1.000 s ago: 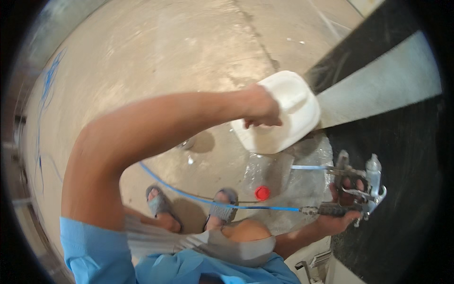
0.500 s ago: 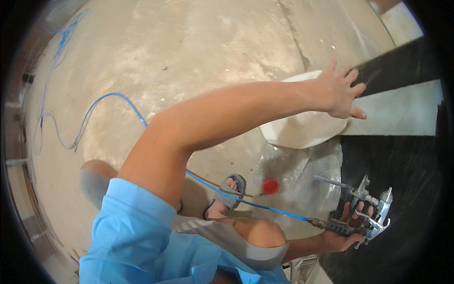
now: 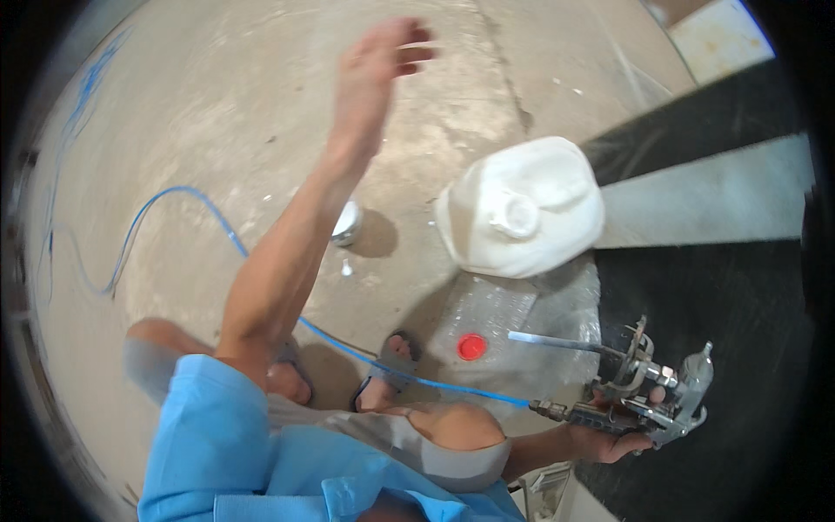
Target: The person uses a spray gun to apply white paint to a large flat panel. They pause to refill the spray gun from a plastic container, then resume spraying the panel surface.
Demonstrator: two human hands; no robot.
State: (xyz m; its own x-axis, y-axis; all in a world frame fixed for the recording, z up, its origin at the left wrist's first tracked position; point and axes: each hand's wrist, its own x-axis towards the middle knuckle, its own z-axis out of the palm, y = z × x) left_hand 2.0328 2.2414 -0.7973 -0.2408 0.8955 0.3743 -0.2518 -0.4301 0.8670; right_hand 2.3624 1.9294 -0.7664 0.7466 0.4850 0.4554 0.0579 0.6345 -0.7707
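We've got the hose hooked to the spray gun, gripped in our right grip over the black board, but its tube is bare, a metal pot sits apart on the floor, and our left grip hovers empty, loosely spread.

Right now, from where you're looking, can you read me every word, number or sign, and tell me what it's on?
There is no writing I can read here.
White jug: no readable label on the side that shows.
Red cap: no readable words or numbers.
Spray gun in the right hand: any marks are too small to read.
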